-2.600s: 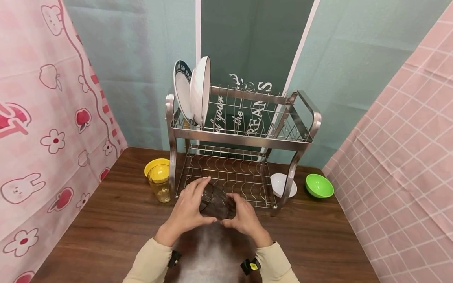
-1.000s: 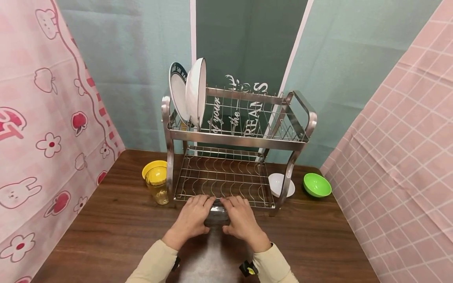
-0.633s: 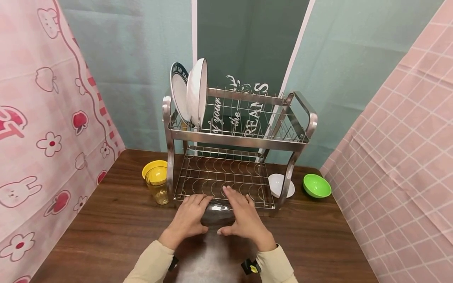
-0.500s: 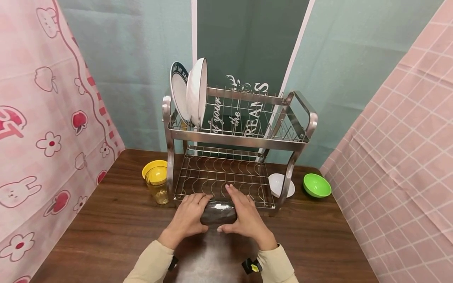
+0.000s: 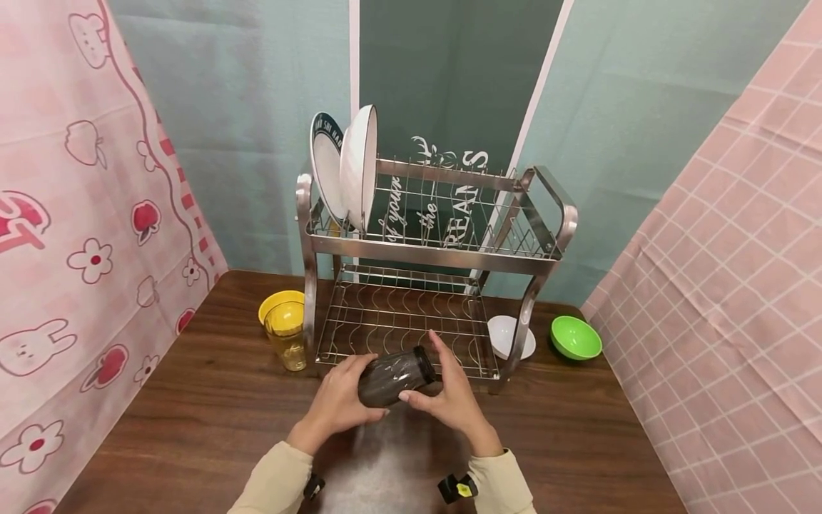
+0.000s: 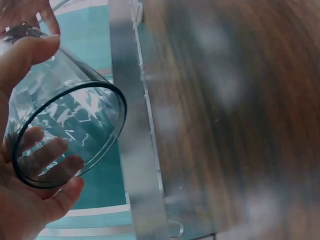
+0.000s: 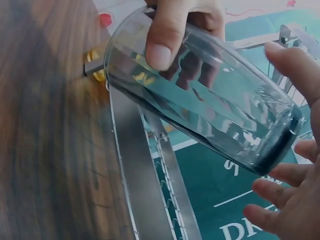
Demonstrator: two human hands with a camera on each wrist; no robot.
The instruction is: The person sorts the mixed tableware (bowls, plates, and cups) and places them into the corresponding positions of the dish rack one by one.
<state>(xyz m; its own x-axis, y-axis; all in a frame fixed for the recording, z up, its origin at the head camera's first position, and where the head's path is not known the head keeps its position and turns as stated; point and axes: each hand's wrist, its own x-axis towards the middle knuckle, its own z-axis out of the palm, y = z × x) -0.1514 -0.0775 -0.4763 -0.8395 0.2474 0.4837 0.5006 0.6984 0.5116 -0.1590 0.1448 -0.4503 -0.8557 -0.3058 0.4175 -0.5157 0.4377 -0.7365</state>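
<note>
A clear grey drinking glass [image 5: 393,378] is held on its side above the table, in front of the dish rack. Its thick base points right and its mouth left. My left hand [image 5: 340,395] grips it near the rim, thumb on one side and fingers round the other; the left wrist view shows the dark rim of the glass [image 6: 122,102] facing the camera. Around the base, with a gap showing in the right wrist view, my right hand [image 7: 295,195] has its fingers and thumb spread. No hold on the glass [image 7: 200,95] by that hand is visible.
The two-tier metal dish rack [image 5: 437,255] carries a plate [image 5: 326,164] and a white bowl [image 5: 359,168] upright at its top left. A yellow bowl [image 5: 272,303] and amber glass [image 5: 292,350] stand left. White [image 5: 504,335] and green bowls [image 5: 576,338] sit right.
From lying level between both hands, the drinking glass has tipped so its base rises to the right. My right hand has spread and shifted slightly right; the left keeps its grip.
</note>
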